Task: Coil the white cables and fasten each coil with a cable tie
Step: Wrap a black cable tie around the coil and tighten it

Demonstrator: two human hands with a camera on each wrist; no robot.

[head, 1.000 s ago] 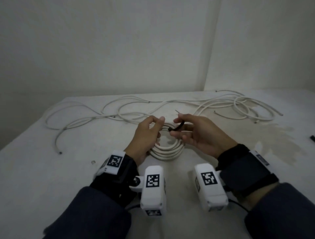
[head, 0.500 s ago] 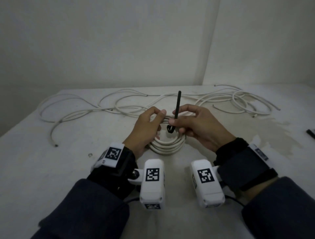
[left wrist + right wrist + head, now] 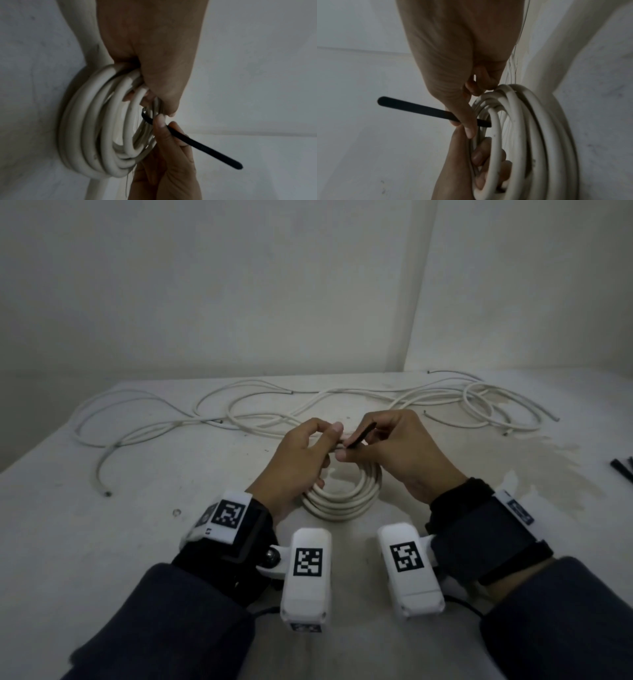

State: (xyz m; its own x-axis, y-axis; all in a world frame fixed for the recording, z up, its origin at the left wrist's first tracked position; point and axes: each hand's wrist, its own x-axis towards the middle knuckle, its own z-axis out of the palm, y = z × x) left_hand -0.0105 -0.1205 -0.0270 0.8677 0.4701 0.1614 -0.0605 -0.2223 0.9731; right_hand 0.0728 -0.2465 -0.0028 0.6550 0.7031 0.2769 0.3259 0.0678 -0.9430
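Note:
A coil of white cable [image 3: 346, 499] stands tilted on the table, its far side lifted. My left hand [image 3: 318, 443] grips the coil's top, fingers curled through the loops [image 3: 481, 159]. My right hand [image 3: 380, 440] pinches a black cable tie [image 3: 361, 434] between thumb and forefinger right beside the left fingertips. In the left wrist view the tie [image 3: 202, 146] hooks around the coil's strands [image 3: 96, 128] and its free tail sticks out. The right wrist view shows the tie's tail [image 3: 412, 108] pointing away from the coil [image 3: 530, 135].
Several loose white cables [image 3: 260, 412] sprawl across the back of the table, with a looser bundle [image 3: 493, 409] at the back right. More black ties [image 3: 621, 472] lie at the right edge. A wall corner rises behind the table.
The tie's tail stood upright half a second ago; now it lies low and slanted, drawn in against the coil's top. Both hands have stayed at the coil.

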